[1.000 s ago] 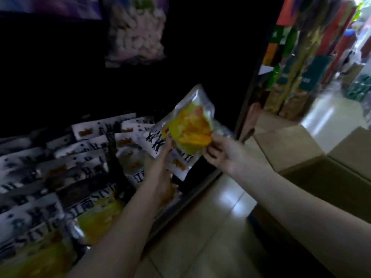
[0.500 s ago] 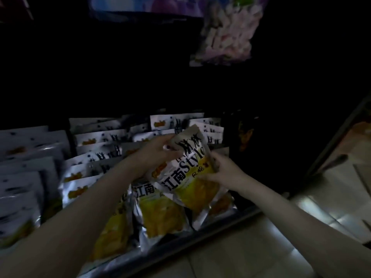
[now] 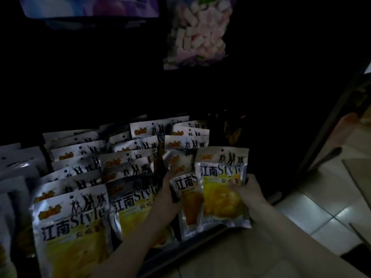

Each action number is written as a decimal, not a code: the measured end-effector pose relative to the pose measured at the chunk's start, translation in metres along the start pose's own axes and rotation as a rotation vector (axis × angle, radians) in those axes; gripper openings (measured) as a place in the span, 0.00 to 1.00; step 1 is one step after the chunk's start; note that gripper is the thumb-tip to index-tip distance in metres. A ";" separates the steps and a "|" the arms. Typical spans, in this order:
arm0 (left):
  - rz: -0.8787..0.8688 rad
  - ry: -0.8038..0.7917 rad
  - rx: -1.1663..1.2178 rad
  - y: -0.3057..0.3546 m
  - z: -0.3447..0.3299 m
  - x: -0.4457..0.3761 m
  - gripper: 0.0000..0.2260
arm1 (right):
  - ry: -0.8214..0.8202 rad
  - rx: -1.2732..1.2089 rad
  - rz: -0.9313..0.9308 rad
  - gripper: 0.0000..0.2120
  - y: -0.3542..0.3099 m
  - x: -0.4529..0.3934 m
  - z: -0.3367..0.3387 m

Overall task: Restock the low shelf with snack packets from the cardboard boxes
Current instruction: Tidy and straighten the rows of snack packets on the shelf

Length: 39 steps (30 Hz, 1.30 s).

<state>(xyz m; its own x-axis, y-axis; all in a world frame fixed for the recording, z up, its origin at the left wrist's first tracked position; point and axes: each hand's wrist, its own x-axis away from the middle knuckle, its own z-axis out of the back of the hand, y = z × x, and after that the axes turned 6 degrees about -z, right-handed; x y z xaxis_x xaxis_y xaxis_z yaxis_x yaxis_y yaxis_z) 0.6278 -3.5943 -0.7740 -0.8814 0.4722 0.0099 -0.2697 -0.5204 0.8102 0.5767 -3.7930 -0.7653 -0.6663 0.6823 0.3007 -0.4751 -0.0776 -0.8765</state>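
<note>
A silver and yellow snack packet (image 3: 221,189) stands upright at the right end of the low shelf (image 3: 200,240), in front of the row. My right hand (image 3: 249,192) grips its right edge, thumb on the front. My left hand (image 3: 166,197) reaches in between two rows and touches the packet (image 3: 187,197) just left of the held one; its fingers are mostly hidden. Several rows of the same packets (image 3: 74,221) fill the shelf to the left.
A bag of pink and white sweets (image 3: 197,33) hangs above the shelf. A dark shelf upright (image 3: 329,137) stands at the right. Pale tiled floor (image 3: 313,215) lies beyond, with a cardboard box edge (image 3: 359,177) at the far right.
The packet went from tilted in both hands to upright at the right end of the shelf. My left hand let it go and slid between the rows. The view turned toward the shelf.
</note>
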 end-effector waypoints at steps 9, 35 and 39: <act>0.059 0.231 0.276 -0.014 -0.011 0.005 0.26 | -0.261 0.106 0.006 0.32 0.008 0.017 -0.048; -0.251 0.132 -0.333 -0.029 0.035 0.066 0.40 | -0.416 0.464 0.783 0.39 -0.004 0.052 -0.051; -0.101 0.187 -0.345 -0.055 0.072 0.107 0.38 | -0.615 0.506 0.729 0.37 -0.008 0.096 -0.102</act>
<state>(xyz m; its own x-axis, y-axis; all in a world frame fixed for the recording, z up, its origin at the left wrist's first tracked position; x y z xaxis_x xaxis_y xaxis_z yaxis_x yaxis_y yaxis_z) 0.5760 -3.4638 -0.7749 -0.8907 0.4119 -0.1924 -0.4447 -0.7012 0.5573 0.5753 -3.6528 -0.7683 -0.9922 -0.1211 0.0301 0.0646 -0.7051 -0.7062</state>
